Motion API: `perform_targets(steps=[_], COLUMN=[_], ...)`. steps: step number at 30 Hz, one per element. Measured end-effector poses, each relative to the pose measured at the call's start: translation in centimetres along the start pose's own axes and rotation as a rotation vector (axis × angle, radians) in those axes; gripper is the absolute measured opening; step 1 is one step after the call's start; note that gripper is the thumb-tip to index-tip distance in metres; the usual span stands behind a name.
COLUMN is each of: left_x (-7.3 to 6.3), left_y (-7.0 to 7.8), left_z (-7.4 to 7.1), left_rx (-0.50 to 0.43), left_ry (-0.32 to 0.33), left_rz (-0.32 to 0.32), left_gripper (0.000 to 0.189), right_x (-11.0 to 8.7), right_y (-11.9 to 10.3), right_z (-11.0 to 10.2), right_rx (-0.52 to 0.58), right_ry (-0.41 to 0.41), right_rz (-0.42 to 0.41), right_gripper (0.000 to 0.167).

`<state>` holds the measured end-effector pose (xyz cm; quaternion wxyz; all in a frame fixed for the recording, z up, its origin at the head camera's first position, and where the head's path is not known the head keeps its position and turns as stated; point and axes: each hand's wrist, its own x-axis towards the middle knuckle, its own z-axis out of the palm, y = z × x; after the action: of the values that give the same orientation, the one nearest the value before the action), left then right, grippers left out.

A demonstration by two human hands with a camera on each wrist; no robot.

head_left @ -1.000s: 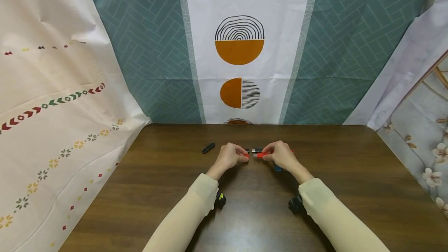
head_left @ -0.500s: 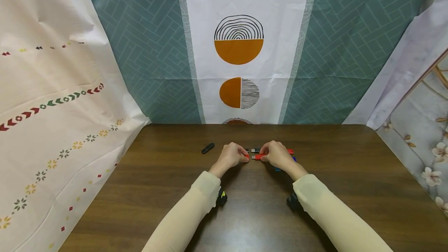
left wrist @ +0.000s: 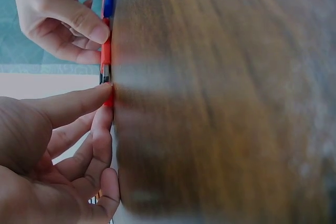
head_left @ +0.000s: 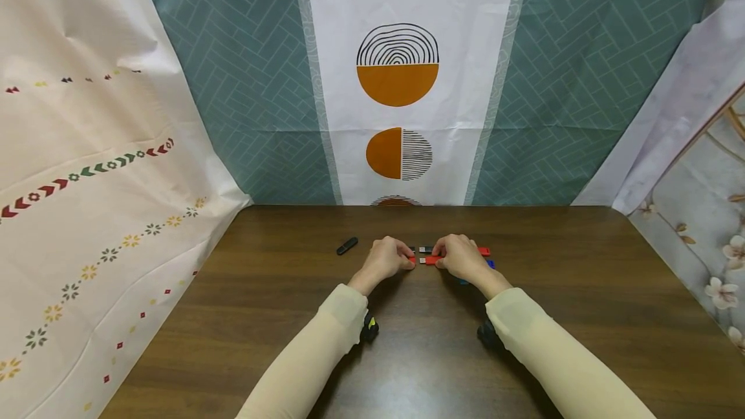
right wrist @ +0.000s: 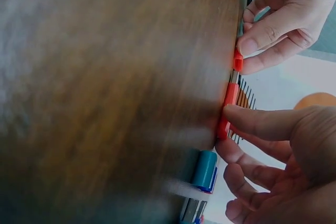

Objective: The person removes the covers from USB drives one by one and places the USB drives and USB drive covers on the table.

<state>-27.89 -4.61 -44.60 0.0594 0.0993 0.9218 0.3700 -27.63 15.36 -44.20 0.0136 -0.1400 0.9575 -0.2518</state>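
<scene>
My right hand (head_left: 460, 257) pinches a red USB flash drive (right wrist: 230, 94) between thumb and fingers, its metal plug pointing left. My left hand (head_left: 382, 260) pinches a small red cap (right wrist: 239, 62), its opening facing that plug. In the head view a narrow gap separates plug and cap, and the two are roughly in line. Both are low over the table. Just behind the red drive lies a black USB stick (head_left: 427, 250) with its metal plug showing, partly hidden by my right hand. Another dark piece behind the cap is mostly covered by my left fingers.
A black capped flash drive (head_left: 347, 246) lies left of my left hand. Around my right hand are a red piece (head_left: 485, 251), a blue piece (head_left: 491, 264) and a teal drive (right wrist: 205, 169). The brown table (head_left: 279, 328) ends at a fabric backdrop (head_left: 273, 83).
My right hand has moved slightly left and nearer to me with the red flash drive, exposing more of the red and blue pieces. My left hand has hardly moved. The last half second shows little motion.
</scene>
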Motion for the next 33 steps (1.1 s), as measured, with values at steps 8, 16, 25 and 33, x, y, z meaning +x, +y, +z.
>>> perform_targets(steps=[8,16,25,33], left_x=[0.1,-0.2,-0.4,-0.5], left_y=[0.0,0.1,-0.4,-1.0], left_z=[-0.1,-0.8,-1.2,-2.4], left_rx=[0.002,-0.023,-0.044,-0.107], left_ry=[0.002,0.02,0.053,0.107], left_rz=[-0.006,-0.019,0.037,0.064], left_gripper=[0.012,0.015,0.014,0.016], right_x=[0.0,-0.3,-0.6,-1.0], right_y=[0.0,0.1,0.2,-0.1], right_z=[-0.2,-0.9,-1.0,-1.0], right_rx=[0.016,0.081,0.199,0.412], right_ry=[0.009,0.038,0.052,0.139], right_rz=[-0.008,-0.003,-0.021,-0.062], right_gripper=[0.015,0.016,0.014,0.02])
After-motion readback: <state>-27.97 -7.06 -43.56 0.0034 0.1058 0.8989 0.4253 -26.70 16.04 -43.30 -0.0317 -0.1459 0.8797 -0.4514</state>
